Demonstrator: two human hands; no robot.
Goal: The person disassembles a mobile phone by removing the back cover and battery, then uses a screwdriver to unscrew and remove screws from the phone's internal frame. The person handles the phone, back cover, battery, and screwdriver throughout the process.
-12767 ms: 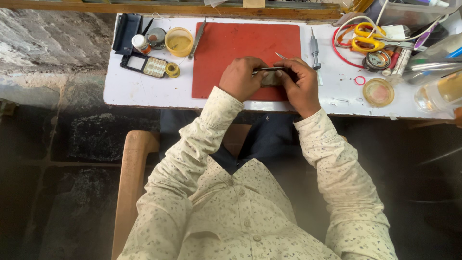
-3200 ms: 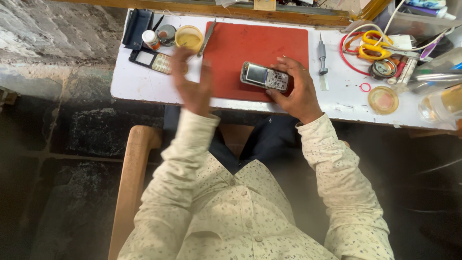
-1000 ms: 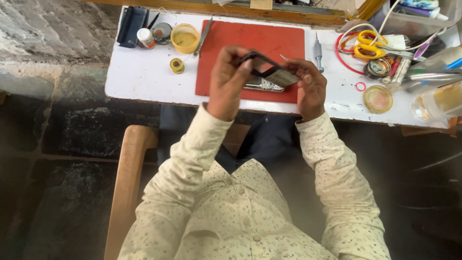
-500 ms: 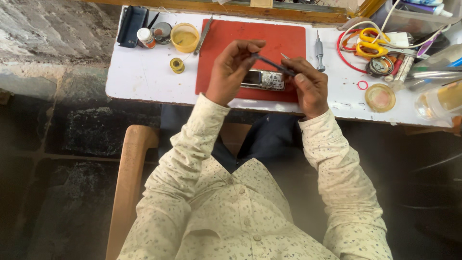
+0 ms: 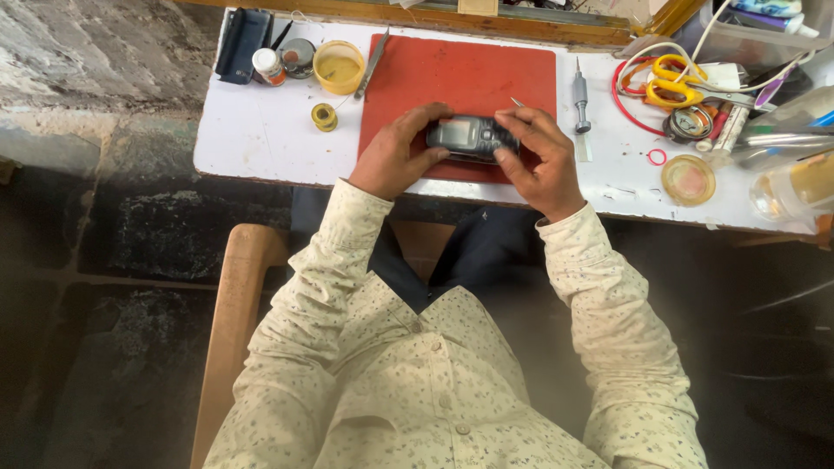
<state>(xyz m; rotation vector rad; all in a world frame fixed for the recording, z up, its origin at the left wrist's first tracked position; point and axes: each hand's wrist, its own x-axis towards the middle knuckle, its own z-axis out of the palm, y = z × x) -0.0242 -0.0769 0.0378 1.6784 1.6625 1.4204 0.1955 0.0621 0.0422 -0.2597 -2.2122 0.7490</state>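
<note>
Together, the left hand (image 5: 393, 158) and the right hand (image 5: 540, 161) clasp a small dark mobile phone (image 5: 469, 137) by its two ends, fingers curled round it, screen side up, just above the near edge of the red mat (image 5: 460, 74). Judging by its closed shell, the phone looks assembled, with perhaps only pressing or checking left. A screwdriver (image 5: 580, 94) lies beside the mat on the white tabletop (image 5: 261, 139); a solder spool (image 5: 324, 116), a yellow cup (image 5: 339, 66) and yellow scissors (image 5: 673, 78) sit farther out.
</note>
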